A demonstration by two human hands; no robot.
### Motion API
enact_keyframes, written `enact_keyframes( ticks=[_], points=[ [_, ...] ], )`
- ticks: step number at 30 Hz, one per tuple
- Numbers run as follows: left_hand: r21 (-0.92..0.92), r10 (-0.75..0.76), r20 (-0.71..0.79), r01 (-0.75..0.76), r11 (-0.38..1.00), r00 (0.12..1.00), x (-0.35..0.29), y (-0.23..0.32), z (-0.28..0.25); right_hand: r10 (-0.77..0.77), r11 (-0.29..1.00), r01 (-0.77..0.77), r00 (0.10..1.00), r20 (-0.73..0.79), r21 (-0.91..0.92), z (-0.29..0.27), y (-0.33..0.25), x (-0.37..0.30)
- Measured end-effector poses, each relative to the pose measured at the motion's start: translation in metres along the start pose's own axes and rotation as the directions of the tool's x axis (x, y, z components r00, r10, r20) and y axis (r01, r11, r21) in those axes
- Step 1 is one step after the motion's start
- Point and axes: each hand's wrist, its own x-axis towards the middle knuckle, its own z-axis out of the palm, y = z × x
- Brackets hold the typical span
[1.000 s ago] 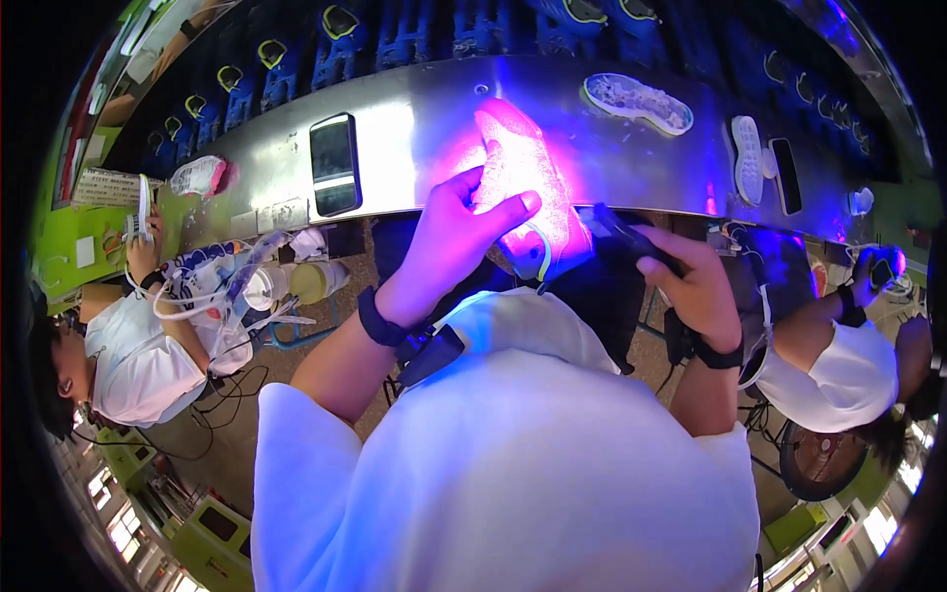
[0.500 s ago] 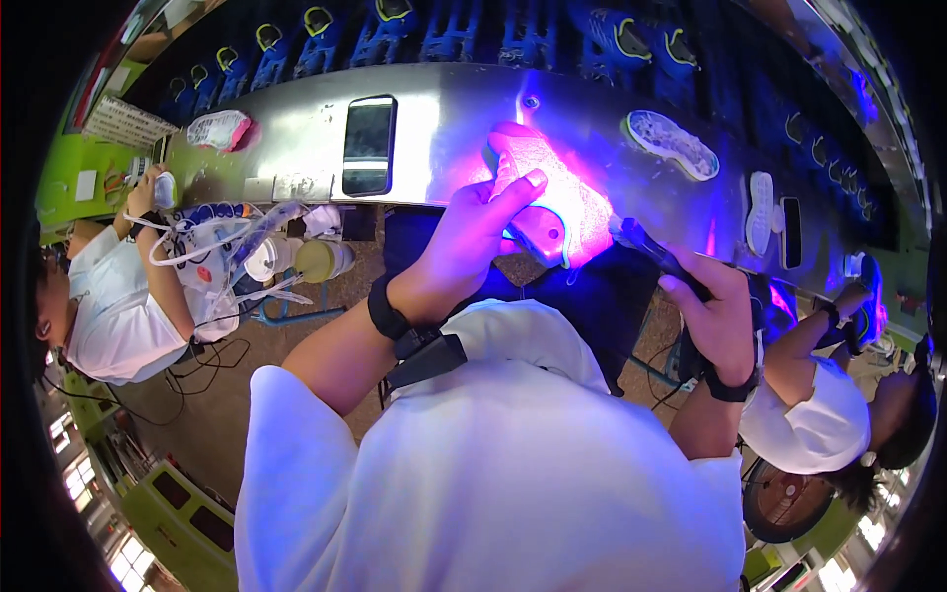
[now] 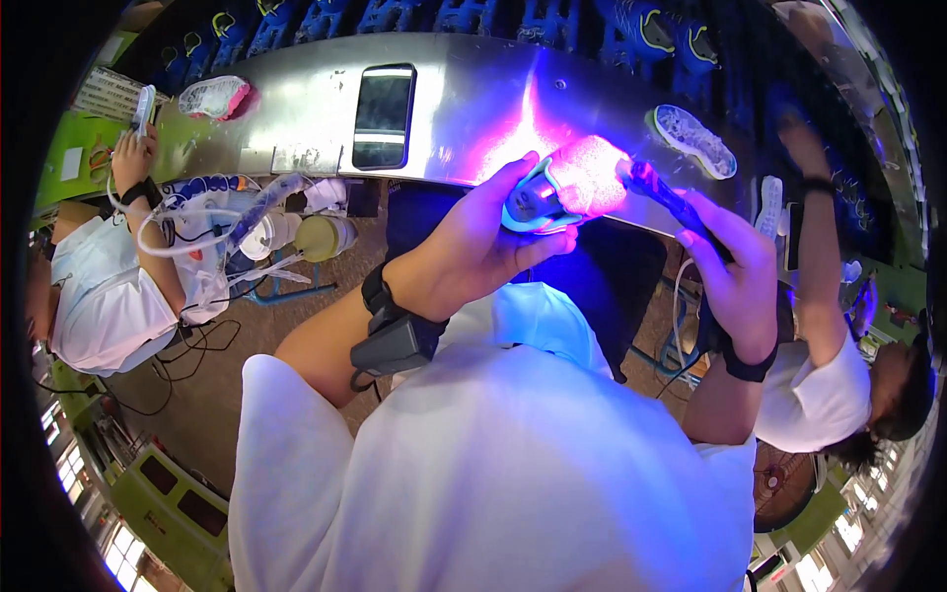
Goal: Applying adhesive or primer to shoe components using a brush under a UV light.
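Observation:
My left hand (image 3: 464, 237) grips a shoe upper on a last (image 3: 582, 178) by its heel end, thumb on top and fingers below. Purple-pink light makes the shoe glow, so its surface detail is washed out. My right hand (image 3: 735, 266) is closed round the dark handle of a brush (image 3: 676, 202). The brush tip touches the glowing side of the shoe, toward its right. Both hands are above the near edge of a metal bench (image 3: 296, 74).
On the bench lie a phone (image 3: 384, 116), a white sole (image 3: 693, 141) and a pink-white sole (image 3: 215, 98). Lasted shoes (image 3: 656, 32) stand in a row beyond. Tubs (image 3: 324, 237) sit at left. A co-worker's arm (image 3: 819, 242) reaches over the bench at right; another person sits left.
My left hand has turned the shoe, bringing its heel opening toward me. The brush has moved up along the shoe. The right co-worker's arm has stretched toward the shoe row.

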Motion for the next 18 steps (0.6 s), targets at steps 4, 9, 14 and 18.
enact_keyframes(
  ticks=[4, 9, 14, 18],
  points=[
    [-0.263, -0.196, 0.05, 0.202, 0.944, 0.979, -0.004, 0.004, -0.002, -0.002, 1.0, 0.002, 1.0, 0.008, 0.028, 0.005, 0.006, 0.007],
    [-0.309, -0.27, 0.084, 0.283, 0.908, 0.959, 0.001, -0.001, -0.006, -0.077, 0.996, 0.078, 0.997, -0.015, 0.035, 0.011, 0.021, 0.006],
    [-0.389, -0.386, 0.211, 0.44, 0.809, 0.898, -0.001, -0.008, -0.005, -0.102, 0.987, 0.106, 0.994, -0.04, 0.124, 0.026, 0.039, -0.005],
    [-0.431, -0.395, 0.287, 0.486, 0.76, 0.873, -0.01, -0.014, 0.005, -0.077, 0.978, 0.085, 0.996, -0.048, 0.192, 0.04, 0.057, -0.024]
  ],
)
